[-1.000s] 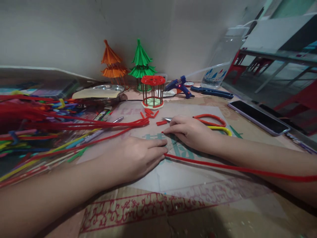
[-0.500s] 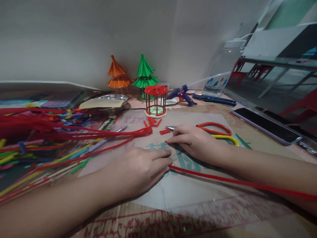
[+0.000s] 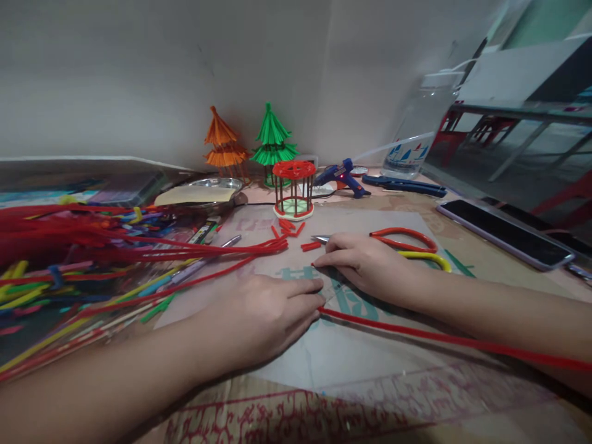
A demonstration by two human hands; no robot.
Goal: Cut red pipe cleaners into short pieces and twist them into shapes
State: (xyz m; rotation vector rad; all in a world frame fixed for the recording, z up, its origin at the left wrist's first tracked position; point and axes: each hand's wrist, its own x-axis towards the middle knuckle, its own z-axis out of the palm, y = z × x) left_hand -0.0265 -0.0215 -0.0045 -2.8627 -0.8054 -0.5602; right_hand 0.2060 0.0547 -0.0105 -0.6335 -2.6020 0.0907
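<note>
Here the counter point(image 3: 462, 265) carries a clear sheet point(image 3: 351, 351) laid over printed paper, and on its left side sprawls a big heap of coloured pipe cleaners point(image 3: 69, 246), mostly red. At the back right stands a clear plastic jar point(image 3: 416, 132); what is in it cannot be made out. Left of centre a shallow metal dish point(image 3: 217, 184) holds a flat pale piece that lies across its rim. A phone point(image 3: 504, 233) lies face up on the right.

The left hand point(image 3: 263, 314) lies flat, palm down, fingers together, its fingertips pressing the end of a long red pipe cleaner point(image 3: 439, 339) that runs off to the right along the sheet. The right hand point(image 3: 365, 265) rests just beyond it, fingers loosely curled and pointing left, fingertips on the sheet; whether it pinches anything cannot be told. Scissors point(image 3: 407, 240) with red and yellow handles lie just behind that hand, near short red cut pieces point(image 3: 289, 227).
</note>
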